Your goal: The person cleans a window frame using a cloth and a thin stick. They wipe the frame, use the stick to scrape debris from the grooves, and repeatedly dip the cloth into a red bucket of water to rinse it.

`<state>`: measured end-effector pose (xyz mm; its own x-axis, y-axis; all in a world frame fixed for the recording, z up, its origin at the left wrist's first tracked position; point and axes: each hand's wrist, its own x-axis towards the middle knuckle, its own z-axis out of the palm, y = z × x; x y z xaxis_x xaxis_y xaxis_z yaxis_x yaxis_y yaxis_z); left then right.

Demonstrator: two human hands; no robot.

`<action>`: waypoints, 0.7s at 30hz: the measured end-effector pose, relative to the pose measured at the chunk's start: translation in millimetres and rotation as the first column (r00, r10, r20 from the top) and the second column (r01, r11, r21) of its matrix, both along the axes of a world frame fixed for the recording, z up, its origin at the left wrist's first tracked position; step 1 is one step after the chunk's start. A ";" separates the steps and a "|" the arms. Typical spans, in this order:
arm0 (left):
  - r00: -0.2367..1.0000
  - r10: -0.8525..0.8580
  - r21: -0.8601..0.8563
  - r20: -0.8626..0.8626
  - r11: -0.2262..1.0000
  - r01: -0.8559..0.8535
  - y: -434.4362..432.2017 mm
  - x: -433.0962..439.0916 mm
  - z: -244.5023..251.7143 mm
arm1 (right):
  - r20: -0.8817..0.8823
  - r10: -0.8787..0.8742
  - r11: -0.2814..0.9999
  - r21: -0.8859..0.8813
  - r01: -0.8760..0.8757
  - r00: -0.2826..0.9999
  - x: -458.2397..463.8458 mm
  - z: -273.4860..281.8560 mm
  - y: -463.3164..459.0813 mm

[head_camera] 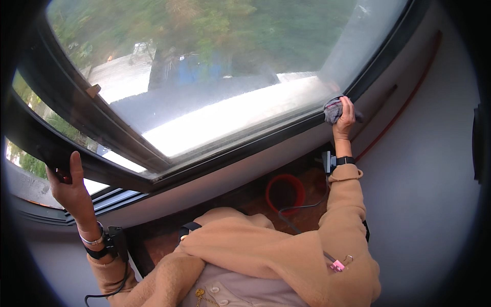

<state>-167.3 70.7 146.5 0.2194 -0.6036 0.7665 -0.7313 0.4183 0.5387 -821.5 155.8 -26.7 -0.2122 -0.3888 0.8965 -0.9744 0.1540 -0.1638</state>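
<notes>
My right hand (346, 115) is closed around a bunched grey cloth (332, 110) with a thin dark red stripe. The cloth touches the lower right corner of a window, where the glass pane (222, 96) meets its dark frame (245, 137). On the far left, my left hand (73, 192) grips the dark upright of a sliding sash (111, 169), thumb on the near face. Its other fingers are partly hidden by the upright. Hazy patches show on the pane, with trees and pale roofs beyond it.
Below the sill a red bucket (269, 192) stands on a reddish-brown floor. A thin red strip (404, 109) runs along the white wall (418, 199) at right. A cable (303, 206) hangs from the device on my right wrist, another (124, 278) from the left.
</notes>
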 end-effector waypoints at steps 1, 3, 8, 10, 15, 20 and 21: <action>1.000 0.001 0.005 0.005 1.000 -0.001 -0.1 -0.4 -0.5 | 0.001 -0.033 0.998 -0.049 0.033 0.999 5.8 -11.3 -5.7; 0.998 -0.046 0.019 -0.048 0.999 0.047 -1.7 -1.9 -0.8 | 0.054 -0.143 0.986 -0.077 0.147 0.988 28.6 -38.0 -16.3; 0.996 -0.081 0.015 -0.028 0.997 0.082 5.4 -4.9 4.6 | 0.089 -0.209 0.975 -0.057 0.214 0.974 116.7 -59.2 -22.8; 0.988 -0.147 -0.010 -0.044 0.989 0.147 6.7 -7.1 5.6 | 0.081 -0.128 0.991 -0.025 0.130 0.988 164.6 -49.7 -17.3; 0.992 -0.126 -0.084 0.012 0.988 0.127 2.0 -9.7 8.6 | -0.041 0.247 0.968 0.057 -0.245 0.968 302.0 -27.0 -15.0; 0.995 -0.052 -0.117 0.080 0.991 0.061 2.1 -11.4 13.2 | -0.075 0.637 0.765 0.186 -0.617 0.767 416.6 -9.9 -35.5; 0.994 -0.028 -0.107 0.106 0.993 0.040 3.1 -11.5 14.0 | -0.095 0.683 0.722 0.235 -0.651 0.724 433.9 -4.8 -37.4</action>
